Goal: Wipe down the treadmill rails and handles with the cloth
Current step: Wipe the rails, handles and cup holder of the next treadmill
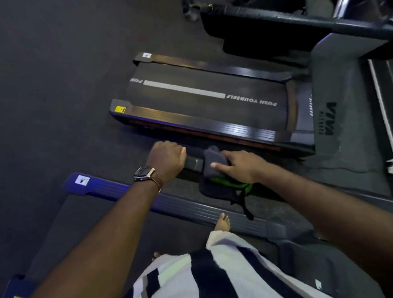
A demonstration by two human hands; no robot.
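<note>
A dark handrail [194,163] of the treadmill I stand on runs across the middle of the view. My left hand [167,160], with a watch on its wrist, is closed around the rail's end. A dark grey cloth [213,158] with a green part hanging below is draped over the rail just to the right. My right hand [239,167] presses on the cloth with its fingers wrapped over it. The rail under the cloth is hidden.
The blue-lit side rail [129,193] of my treadmill lies below the hands, with my bare foot [222,222] beside it. A second treadmill [202,98] with a "PUSH YOURSELF" belt stands beyond. Dark gym floor [51,88] spreads to the left; more machines stand at top right.
</note>
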